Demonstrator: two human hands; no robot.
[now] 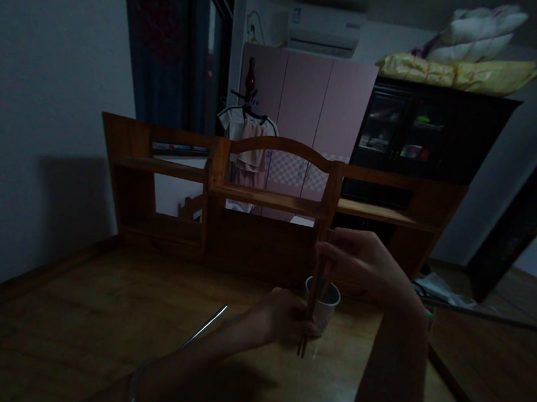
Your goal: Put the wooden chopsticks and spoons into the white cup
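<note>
A pair of wooden chopsticks (312, 305) stands nearly upright above the table, tips pointing down. My right hand (363, 256) pinches them near the top end. Lower down, my left hand (282, 317) is closed around them, with the tips showing below its fingers; some of these fingers are dim and slightly blurred. Just behind the chopsticks stands a white paper cup (330, 300), upright, its left side partly hidden by them and by my left hand. A thin shiny metal rod (206, 324) lies to the left, partly covered by my left forearm.
The wooden table (94, 310) ends at the back in a shelf unit (269, 195) with several compartments. A wall (41, 126) borders the left side. Beyond are a pink wardrobe (302, 102), hanging clothes (251, 135) and a dark cabinet (414, 133). The room is dim.
</note>
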